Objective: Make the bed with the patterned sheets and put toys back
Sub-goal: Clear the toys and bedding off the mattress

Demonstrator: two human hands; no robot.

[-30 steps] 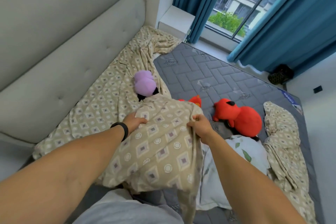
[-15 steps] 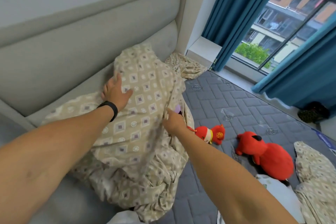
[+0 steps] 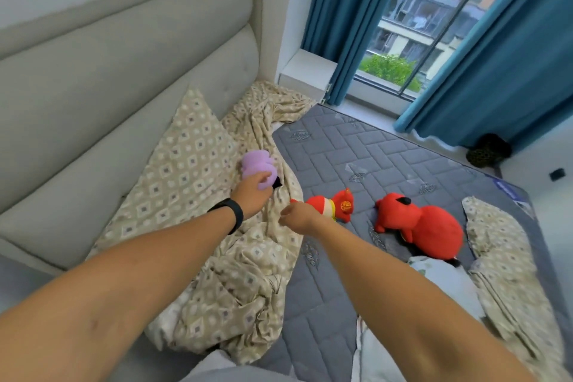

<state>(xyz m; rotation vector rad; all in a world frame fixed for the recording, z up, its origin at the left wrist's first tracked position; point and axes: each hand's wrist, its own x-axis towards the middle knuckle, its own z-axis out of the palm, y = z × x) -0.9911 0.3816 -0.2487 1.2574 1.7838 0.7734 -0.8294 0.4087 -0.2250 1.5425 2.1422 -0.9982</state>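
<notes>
Left hand, black band on the wrist, reaches onto the purple toy; fingers touch its lower side, but can't tell if they're curled round it or just resting. Right hand sits just beside the small red toy, fingers bent downward w/ knuckles up; whether it pinches the toy or the cloth underneath isn't visible.

Purple toy lies on the patterned sheet, which is bunched in folds along the left side of the grey mattress, near the padded headboard. A pillow in the same beige diamond pattern leans vs. the headboard, just left of the purple toy. Small red toy lies on bare mattress at the sheet's edge; big red toy lies further right, apart from it. More patterned cloth is crumpled at the mattress's right edge, w/ a white leaf-print pillow just below the big red toy. Blue curtains frame the window beyond.
</notes>
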